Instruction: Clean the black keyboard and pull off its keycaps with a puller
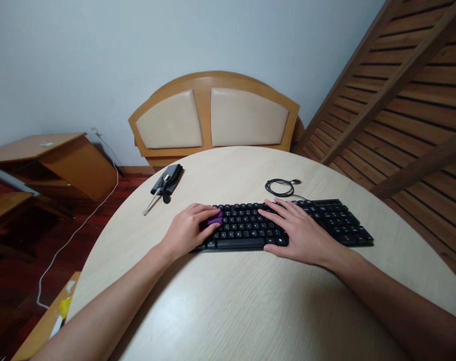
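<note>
A black keyboard [246,226] lies flat on the pale wooden table [228,296]. Over its left end, my left hand [192,225] is closed on a small purple cloth [215,219], which rests against the keys. My right hand [295,228] lies across the keyboard right of its middle, fingers spread, with the thumb at the front edge; it holds nothing. Part of the keys is hidden under both hands. Behind the keyboard sits its coiled black cable [279,188].
At the table's back left lies a dark folded pouch [171,178], with a slim metal tool [153,200] and a brush-like piece beside it. A padded headboard [213,110] stands behind the table. Wooden slats [397,100] rise at right, and a low desk [51,160] stands at left.
</note>
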The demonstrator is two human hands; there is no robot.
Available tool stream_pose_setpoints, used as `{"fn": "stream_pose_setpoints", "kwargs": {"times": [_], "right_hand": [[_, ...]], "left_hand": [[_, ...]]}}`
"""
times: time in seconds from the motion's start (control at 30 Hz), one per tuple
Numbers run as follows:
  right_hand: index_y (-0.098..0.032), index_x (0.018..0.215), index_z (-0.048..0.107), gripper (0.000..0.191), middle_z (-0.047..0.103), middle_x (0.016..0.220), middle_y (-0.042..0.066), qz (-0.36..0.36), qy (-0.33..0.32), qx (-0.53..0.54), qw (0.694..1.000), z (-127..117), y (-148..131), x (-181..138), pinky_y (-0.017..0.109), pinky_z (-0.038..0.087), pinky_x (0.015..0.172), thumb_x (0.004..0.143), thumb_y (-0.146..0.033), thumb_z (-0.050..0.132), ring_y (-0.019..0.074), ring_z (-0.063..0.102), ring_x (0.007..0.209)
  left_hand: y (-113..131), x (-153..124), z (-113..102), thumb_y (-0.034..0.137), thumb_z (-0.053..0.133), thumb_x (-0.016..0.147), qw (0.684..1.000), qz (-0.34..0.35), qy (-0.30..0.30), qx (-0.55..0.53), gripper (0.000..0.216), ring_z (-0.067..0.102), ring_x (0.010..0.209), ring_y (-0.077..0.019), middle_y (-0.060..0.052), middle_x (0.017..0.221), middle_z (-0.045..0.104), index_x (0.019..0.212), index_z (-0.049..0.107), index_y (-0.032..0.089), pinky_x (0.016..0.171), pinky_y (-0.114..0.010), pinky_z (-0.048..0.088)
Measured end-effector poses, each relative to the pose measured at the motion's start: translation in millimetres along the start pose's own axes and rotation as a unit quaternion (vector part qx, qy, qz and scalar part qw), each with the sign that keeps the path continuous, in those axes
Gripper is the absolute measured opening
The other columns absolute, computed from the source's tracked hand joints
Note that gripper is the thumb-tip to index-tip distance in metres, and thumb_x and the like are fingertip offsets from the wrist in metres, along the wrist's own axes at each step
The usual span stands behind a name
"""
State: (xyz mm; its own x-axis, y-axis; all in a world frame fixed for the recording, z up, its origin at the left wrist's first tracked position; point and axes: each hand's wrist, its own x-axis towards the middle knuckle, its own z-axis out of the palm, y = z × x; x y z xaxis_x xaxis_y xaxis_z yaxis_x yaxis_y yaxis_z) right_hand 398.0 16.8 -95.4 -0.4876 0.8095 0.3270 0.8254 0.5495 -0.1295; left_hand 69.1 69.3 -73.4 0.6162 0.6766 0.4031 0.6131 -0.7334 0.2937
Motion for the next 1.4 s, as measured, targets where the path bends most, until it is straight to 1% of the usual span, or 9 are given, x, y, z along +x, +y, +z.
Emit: {"fn": "stream_pose_setpoints", "kwargs": {"times": [0.1, 0.23, 0.37, 0.47, 0.63, 0.77, 1.0, 1.23, 1.4], "right_hand": [[-0.022, 0.149, 0.052, 0.078, 0.045, 0.157, 0.014, 0.001, -0.004, 0.000, 1.000, 1, 1, 0, 0.063, 0.034, 0.116, 0.082, -0.059, 0.070, 0.0403, 0.038, 0.145], [-0.022, 0.148, 0.054, 0.077, 0.046, 0.157, 0.015, 0.005, 0.007, -0.001, 1.000, 1, -2, 0, 0.064, 0.034, 0.116, 0.081, -0.058, 0.070, 0.0411, 0.039, 0.145], [-0.019, 0.146, 0.056, 0.076, 0.048, 0.155, 0.017, 0.007, 0.017, -0.017, 1.000, 1, -7, 1, 0.064, 0.035, 0.115, 0.080, -0.056, 0.070, 0.0420, 0.040, 0.144], [-0.017, 0.145, 0.056, 0.078, 0.048, 0.155, 0.017, 0.009, 0.019, -0.029, 0.999, 1, -9, 1, 0.062, 0.036, 0.116, 0.079, -0.054, 0.071, 0.0418, 0.041, 0.144], [-0.018, 0.145, 0.056, 0.077, 0.049, 0.154, 0.016, 0.008, 0.024, -0.028, 0.999, 3, -8, 1, 0.060, 0.036, 0.116, 0.078, -0.052, 0.071, 0.0405, 0.042, 0.143], [-0.018, 0.144, 0.057, 0.077, 0.050, 0.154, 0.016, 0.007, 0.030, -0.024, 0.999, 4, -7, 0, 0.060, 0.037, 0.116, 0.077, -0.052, 0.072, 0.0399, 0.043, 0.143], [-0.018, 0.143, 0.058, 0.076, 0.051, 0.153, 0.016, 0.006, 0.034, -0.030, 0.999, 4, -7, 1, 0.059, 0.038, 0.116, 0.077, -0.051, 0.072, 0.0393, 0.044, 0.142], [-0.020, 0.144, 0.057, 0.076, 0.051, 0.153, 0.014, 0.010, 0.034, -0.020, 0.999, 4, -8, 1, 0.060, 0.038, 0.116, 0.076, -0.051, 0.072, 0.0391, 0.044, 0.143], [-0.018, 0.143, 0.058, 0.076, 0.052, 0.152, 0.016, 0.010, 0.033, -0.018, 0.999, 3, -9, 2, 0.060, 0.038, 0.115, 0.076, -0.050, 0.073, 0.0402, 0.044, 0.141]], "left_hand": [[2, 0, 1, 0.037, 0.066, 0.094, 1.000, -0.012, -0.022, 0.005, 0.034, 0.066, 0.109, -0.0267, -0.009, 0.121, 0.073, 0.124, 0.069, 0.021, 0.094, -0.047, 0.057], [2, 1, 0, 0.029, 0.059, 0.098, 1.000, -0.014, -0.018, -0.012, 0.025, 0.066, 0.103, -0.0245, -0.007, 0.111, 0.075, 0.119, 0.070, 0.022, 0.090, -0.044, 0.057], [1, 1, -1, 0.029, 0.057, 0.097, 0.999, 0.024, -0.032, -0.012, 0.025, 0.066, 0.097, -0.0240, -0.008, 0.102, 0.075, 0.116, 0.072, 0.021, 0.085, -0.042, 0.057], [3, 2, -1, 0.030, 0.057, 0.097, 0.998, 0.051, -0.046, -0.009, 0.025, 0.065, 0.093, -0.0237, -0.009, 0.099, 0.074, 0.113, 0.072, 0.019, 0.082, -0.042, 0.057], [9, 1, -3, 0.031, 0.057, 0.096, 0.991, 0.106, -0.067, -0.036, 0.023, 0.065, 0.087, -0.0217, -0.007, 0.094, 0.073, 0.111, 0.071, 0.020, 0.078, -0.038, 0.056], [13, 1, -4, 0.029, 0.058, 0.093, 0.984, 0.147, -0.082, -0.060, 0.021, 0.065, 0.083, -0.0195, -0.005, 0.091, 0.072, 0.106, 0.072, 0.021, 0.075, -0.036, 0.055], [16, 0, -2, 0.026, 0.061, 0.091, 0.978, 0.176, -0.093, -0.069, 0.016, 0.065, 0.084, -0.0196, -0.004, 0.092, 0.072, 0.103, 0.071, 0.021, 0.076, -0.035, 0.054], [25, -1, -2, 0.028, 0.062, 0.092, 0.973, 0.206, -0.097, -0.046, 0.016, 0.063, 0.076, -0.0189, -0.004, 0.086, 0.070, 0.101, 0.071, 0.020, 0.070, -0.034, 0.052], [25, 0, -2, 0.029, 0.062, 0.091, 0.972, 0.203, -0.102, -0.062, 0.015, 0.064, 0.078, -0.0190, -0.004, 0.087, 0.071, 0.100, 0.071, 0.021, 0.071, -0.035, 0.053]]}}
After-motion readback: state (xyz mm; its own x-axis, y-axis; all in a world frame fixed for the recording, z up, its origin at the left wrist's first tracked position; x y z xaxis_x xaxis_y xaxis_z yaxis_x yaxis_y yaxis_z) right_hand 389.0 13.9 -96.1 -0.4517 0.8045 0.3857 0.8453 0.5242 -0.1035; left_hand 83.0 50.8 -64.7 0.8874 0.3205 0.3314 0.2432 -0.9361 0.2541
